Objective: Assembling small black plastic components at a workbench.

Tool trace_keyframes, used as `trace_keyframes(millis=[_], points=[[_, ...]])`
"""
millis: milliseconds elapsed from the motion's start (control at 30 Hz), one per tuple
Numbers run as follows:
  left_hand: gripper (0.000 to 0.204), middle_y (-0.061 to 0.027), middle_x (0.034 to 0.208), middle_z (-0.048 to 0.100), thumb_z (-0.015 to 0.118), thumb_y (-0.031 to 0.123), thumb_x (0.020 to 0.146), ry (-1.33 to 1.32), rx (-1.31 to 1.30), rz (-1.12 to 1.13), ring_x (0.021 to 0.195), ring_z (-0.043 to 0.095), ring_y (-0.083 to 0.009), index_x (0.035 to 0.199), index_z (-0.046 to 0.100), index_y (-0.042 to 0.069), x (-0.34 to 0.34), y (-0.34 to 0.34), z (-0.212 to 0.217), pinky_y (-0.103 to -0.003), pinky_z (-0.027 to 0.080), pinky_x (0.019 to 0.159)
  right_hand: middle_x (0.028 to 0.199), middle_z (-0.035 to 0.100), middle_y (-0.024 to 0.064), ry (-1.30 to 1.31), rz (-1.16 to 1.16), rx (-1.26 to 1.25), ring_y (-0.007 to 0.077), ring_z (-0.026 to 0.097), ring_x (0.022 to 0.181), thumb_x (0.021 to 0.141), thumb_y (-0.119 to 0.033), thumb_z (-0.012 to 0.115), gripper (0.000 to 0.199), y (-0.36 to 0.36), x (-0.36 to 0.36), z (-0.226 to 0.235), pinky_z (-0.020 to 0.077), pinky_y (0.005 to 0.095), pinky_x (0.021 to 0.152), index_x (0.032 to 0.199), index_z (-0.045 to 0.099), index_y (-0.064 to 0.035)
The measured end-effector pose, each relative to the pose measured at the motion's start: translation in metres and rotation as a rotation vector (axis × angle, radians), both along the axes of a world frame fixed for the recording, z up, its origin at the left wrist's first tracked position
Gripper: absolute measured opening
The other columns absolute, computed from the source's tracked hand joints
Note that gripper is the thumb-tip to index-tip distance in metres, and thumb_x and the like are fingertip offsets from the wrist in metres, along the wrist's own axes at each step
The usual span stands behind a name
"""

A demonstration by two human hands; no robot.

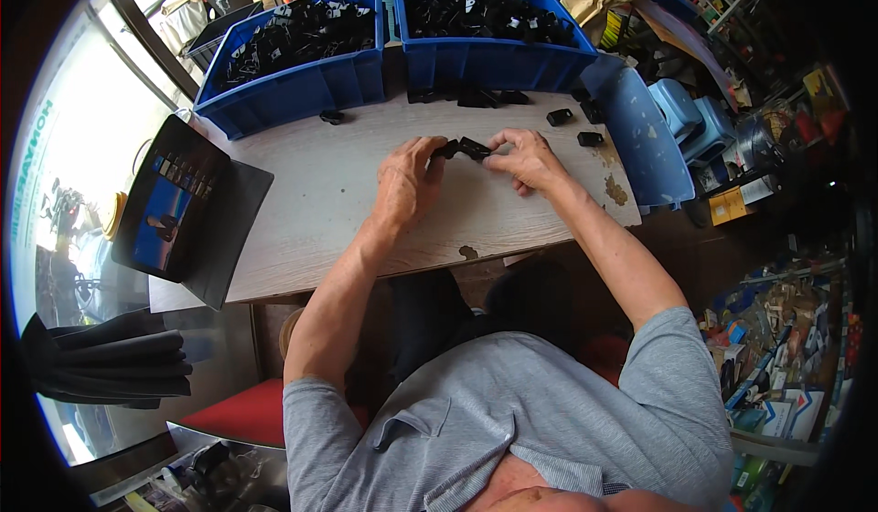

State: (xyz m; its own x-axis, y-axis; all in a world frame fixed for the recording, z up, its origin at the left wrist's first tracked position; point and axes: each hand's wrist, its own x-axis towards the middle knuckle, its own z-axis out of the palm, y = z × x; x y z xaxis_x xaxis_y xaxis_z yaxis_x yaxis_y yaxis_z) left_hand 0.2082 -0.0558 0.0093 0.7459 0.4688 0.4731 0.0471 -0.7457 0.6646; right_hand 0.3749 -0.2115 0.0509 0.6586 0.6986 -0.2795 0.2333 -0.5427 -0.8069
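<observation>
Over the middle of the worktable, my left hand (402, 181) and my right hand (527, 157) face each other with bent fingers. The left fingertips close on a small black plastic part (448, 149). Between the right thumb and fingers is the end of a black rectangular plastic piece (474, 148), tilted down to the right. The two parts meet or nearly touch; I cannot tell whether they are joined. Just beyond the hands lie several flat black pieces (476, 98). Small black blocks (590, 139) rest to the right of my right hand.
Two blue bins, one at back left (302, 102) and one at back right (494, 66), are heaped with black parts. A tablet (169, 206) in a dark cover stands at the left. A light blue tub (645, 151) borders the worn wooden table (311, 210) on the right.
</observation>
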Motion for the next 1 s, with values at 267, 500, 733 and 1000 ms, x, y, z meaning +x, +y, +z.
trace_keyframes(millis=[267,500,733,1000], points=[[0.030,-0.0150,0.109,0.072,0.063,-0.001,0.086,-0.002,0.173,-0.249,0.095,0.070,-0.0369,0.114,0.071,0.006,0.026,0.000,0.003,-0.042,0.057,0.083,0.057,0.058,0.0044,-0.022,0.055,0.001,0.0128,0.055,0.043,0.080,-0.019,0.071,0.036,0.001,-0.008,-0.001,0.0472,0.0287,0.040,0.114,0.071,-0.0091],[0.038,-0.0121,0.113,0.070,0.061,0.000,0.082,0.035,0.288,-0.289,0.101,0.069,-0.0327,0.119,0.069,0.005,0.015,-0.007,0.004,-0.041,0.056,0.087,0.056,0.050,-0.0014,-0.041,0.078,-0.031,0.0097,0.051,0.042,0.084,-0.015,0.068,0.035,0.003,-0.011,-0.001,0.0422,0.0261,0.036,0.118,0.067,-0.0069],[0.036,-0.0140,0.118,0.068,0.058,0.006,0.088,-0.089,0.485,-0.222,0.111,0.065,-0.0321,0.122,0.067,0.000,0.005,-0.012,-0.002,-0.042,0.051,0.099,0.055,0.058,0.0027,-0.010,0.122,-0.004,0.0114,0.053,0.040,0.082,-0.013,0.068,0.038,0.006,-0.014,0.001,0.0433,0.0270,0.037,0.119,0.069,-0.0081],[0.047,-0.0141,0.133,0.064,0.061,0.002,0.086,0.047,0.408,-0.248,0.128,0.056,-0.0334,0.132,0.063,0.005,0.000,-0.013,-0.008,-0.044,0.047,0.107,0.054,0.056,0.0018,-0.043,0.117,-0.011,0.0112,0.052,0.041,0.081,-0.013,0.070,0.032,0.006,-0.017,0.001,0.0441,0.0268,0.037,0.112,0.070,-0.0086]])
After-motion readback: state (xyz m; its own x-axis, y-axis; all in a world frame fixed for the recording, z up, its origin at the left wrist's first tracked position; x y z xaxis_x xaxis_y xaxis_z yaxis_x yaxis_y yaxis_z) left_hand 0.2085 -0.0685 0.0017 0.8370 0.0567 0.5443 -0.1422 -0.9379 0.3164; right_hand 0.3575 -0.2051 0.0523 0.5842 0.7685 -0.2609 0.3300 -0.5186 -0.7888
